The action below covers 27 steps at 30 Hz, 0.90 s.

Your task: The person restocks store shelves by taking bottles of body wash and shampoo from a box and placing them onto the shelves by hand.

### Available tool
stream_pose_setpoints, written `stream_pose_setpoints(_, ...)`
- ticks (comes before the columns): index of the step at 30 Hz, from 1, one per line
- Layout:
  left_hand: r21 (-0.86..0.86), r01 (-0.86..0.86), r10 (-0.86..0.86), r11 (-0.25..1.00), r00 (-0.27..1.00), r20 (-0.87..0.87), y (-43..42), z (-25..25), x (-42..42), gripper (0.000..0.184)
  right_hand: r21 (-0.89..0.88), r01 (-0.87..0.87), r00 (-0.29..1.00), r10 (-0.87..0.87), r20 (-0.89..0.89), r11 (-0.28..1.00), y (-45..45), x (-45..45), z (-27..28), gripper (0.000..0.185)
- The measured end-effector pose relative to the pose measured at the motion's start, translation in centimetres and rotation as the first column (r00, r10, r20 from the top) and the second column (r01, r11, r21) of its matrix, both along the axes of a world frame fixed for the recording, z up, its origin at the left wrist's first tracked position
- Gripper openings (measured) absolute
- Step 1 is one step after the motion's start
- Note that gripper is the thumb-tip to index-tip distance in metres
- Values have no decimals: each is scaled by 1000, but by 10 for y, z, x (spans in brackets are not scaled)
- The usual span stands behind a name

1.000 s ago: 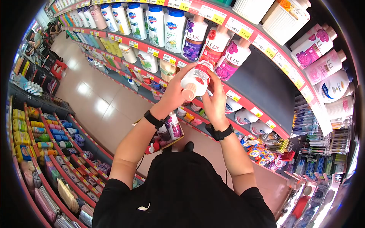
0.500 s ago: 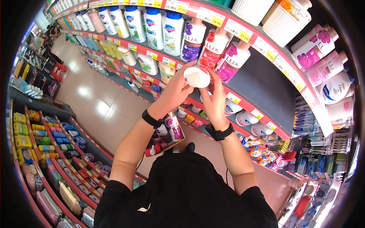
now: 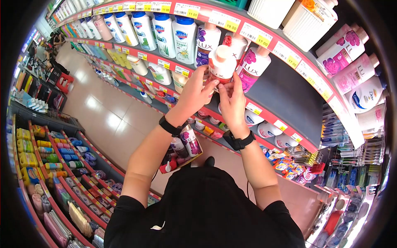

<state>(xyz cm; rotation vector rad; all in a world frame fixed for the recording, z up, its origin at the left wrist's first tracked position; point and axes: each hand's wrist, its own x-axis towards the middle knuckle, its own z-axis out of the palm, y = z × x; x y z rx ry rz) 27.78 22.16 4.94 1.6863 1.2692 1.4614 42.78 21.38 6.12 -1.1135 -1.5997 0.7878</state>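
A white Lux body wash bottle (image 3: 222, 66) with a pale pink cap and a red lower label is held between both hands at the shelf front. My left hand (image 3: 197, 93) wraps its fingers around the bottle's left side. On the right side, my right hand (image 3: 232, 101) grips it low down. Directly behind stands a red-labelled Lux bottle (image 3: 235, 43), partly covered by the held one. A purple-labelled Lux bottle (image 3: 205, 43) is to its left, and a magenta-labelled Lux bottle (image 3: 253, 68) to its right.
Blue-capped bottles (image 3: 164, 35) line the same shelf (image 3: 285, 97) further left. Below me on the floor sits a carton (image 3: 187, 161) holding more Lux bottles. Another display rack (image 3: 62, 165) is at the left, across the tiled aisle (image 3: 103, 111). People (image 3: 43, 56) are far down the aisle.
The held bottle has turned from cap toward me to more upright, so its front label shows. Both hands still hold it, now slightly further toward the shelf.
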Motion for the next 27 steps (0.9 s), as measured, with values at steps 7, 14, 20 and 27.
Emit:
stream_pose_setpoints(7,116,-91,93,989,996,-11,17,-8,9,51,206,1,999,-9,35,978,12,2,-24,64)
stream_pose_setpoints(14,119,-128,132,984,991,-21,21,-15,11,58,227,64,968,-115,222,972,3,2,-21,70)
stream_pose_setpoints(20,166,-116,124,979,992,-36,29,-14,9,63,190,40,981,-75,181,981,9,0,-19,73)
stream_pose_setpoints(27,147,-120,138,982,984,-115,32,-6,11,61,230,30,982,-72,174,973,18,-1,-20,67)
